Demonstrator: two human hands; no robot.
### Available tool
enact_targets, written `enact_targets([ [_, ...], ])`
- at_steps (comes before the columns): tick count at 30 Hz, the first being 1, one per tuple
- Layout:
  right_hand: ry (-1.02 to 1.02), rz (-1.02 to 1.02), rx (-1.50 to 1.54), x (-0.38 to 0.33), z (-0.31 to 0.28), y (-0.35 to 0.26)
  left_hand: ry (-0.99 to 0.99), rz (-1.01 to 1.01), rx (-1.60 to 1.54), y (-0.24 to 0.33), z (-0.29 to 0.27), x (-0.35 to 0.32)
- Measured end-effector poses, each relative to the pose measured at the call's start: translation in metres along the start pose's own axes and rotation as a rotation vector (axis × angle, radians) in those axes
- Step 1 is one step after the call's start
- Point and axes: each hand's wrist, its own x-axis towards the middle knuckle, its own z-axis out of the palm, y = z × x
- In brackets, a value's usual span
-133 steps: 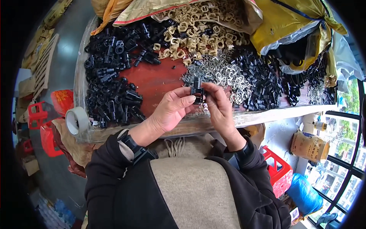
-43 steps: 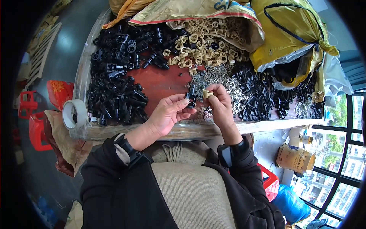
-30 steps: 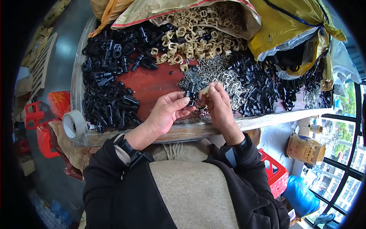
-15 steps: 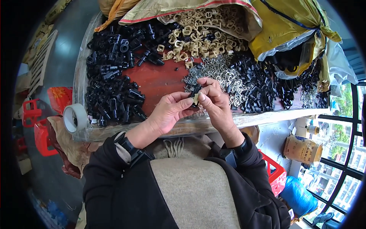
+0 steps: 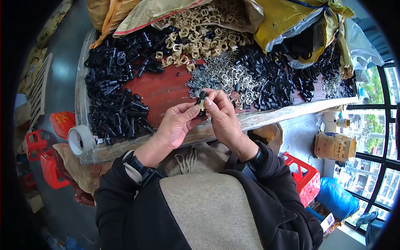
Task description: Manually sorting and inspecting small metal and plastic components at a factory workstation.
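Both hands meet over the near edge of a red-brown worktop [image 5: 166,93], pinching one small black plastic fitting with a beige piece on it [image 5: 202,102] between them. The left hand [image 5: 177,125] grips the fitting from below and from the left with thumb and forefinger, while the right hand [image 5: 223,116] closes on its upper end with its fingertips [image 5: 208,101], so the part is held upright just above the worktop, clear of the heaps. Directly behind it lies a pile of small grey metal clips [image 5: 225,77], and to the right of that a heap of small black plastic pieces [image 5: 271,81]. A bigger mass of black tubular plastic fittings [image 5: 114,98] covers the left side of the worktop, and a spread of beige plastic rings and buckles [image 5: 196,35] lies at the far side, partly under a tan sack [image 5: 166,10]. A yellow plastic bag [image 5: 291,25] slumps at the far right. A roll of pale tape [image 5: 80,140] sits at the near left corner, and a red plastic crate [image 5: 306,181] stands on the floor beside the person's right arm.
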Motion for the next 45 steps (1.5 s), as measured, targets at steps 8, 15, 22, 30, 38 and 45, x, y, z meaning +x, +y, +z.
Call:
enact_targets([
  [8, 0.103, -0.010, 0.061, 0.013, -0.024, 0.005, 0.028, -0.067, 0.119, 0.002, 0.011, 0.031],
  [15, 0.154, -0.430, -1.216, 0.031, -0.097, -0.044, 0.009, -0.103, 0.172, 0.011, 0.009, 0.047],
  [22, 0.468, -0.304, -2.053, 0.032, -0.165, -0.061, 0.015, -0.087, 0.131, 0.010, 0.002, 0.039],
  [30, 0.495, -0.418, -1.661, 0.033, -0.174, -0.056, 0.002, -0.033, 0.104, 0.009, 0.000, 0.013],
  [38, 0.363, -0.189, -0.528, 0.031, -0.138, -0.044, -0.023, -0.023, 0.079, 0.009, -0.001, 0.006],
  [45, 0.306, -0.187, -0.510, 0.035, -0.121, -0.043, 0.016, -0.057, 0.058, 0.008, -0.008, 0.019],
])
